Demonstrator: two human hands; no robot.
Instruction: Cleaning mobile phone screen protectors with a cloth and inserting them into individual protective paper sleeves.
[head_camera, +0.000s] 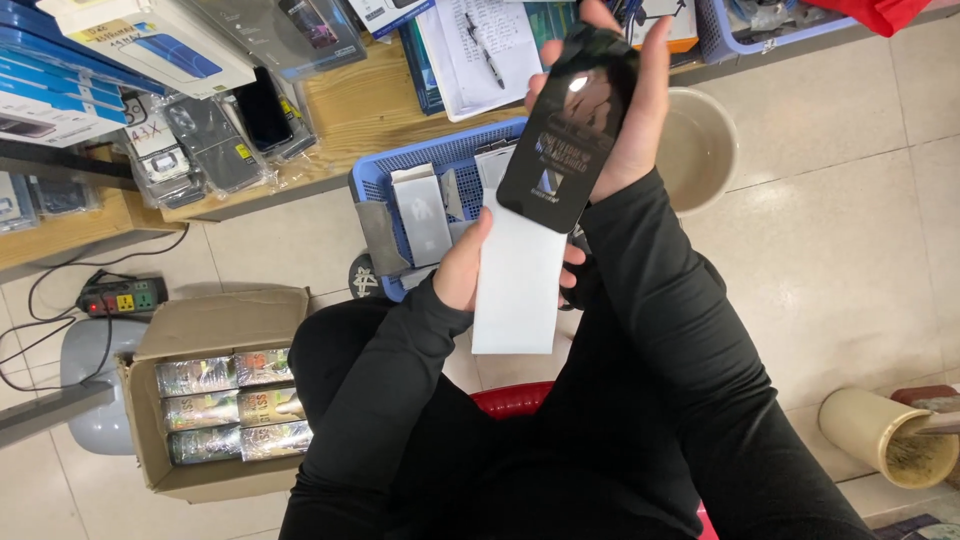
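Note:
My right hand (632, 110) holds a flat black glossy pack (568, 130), shaped like a phone screen protector, by its upper end. Out of its lower end slides a white inner sleeve (518, 280), which my left hand (462, 268) grips at its left edge. Both arms wear black sleeves. Right behind the two hands stands a blue plastic basket (385, 175) with several grey and white flat packs upright in it.
An open cardboard box (215, 325) of shiny packs sits on the floor at lower left, next to a power strip (122, 297). A wooden shelf (350, 105) holds boxes, phone cases and a notepad with a pen. A beige bucket (700, 145) and a tan pot (885, 435) stand at the right.

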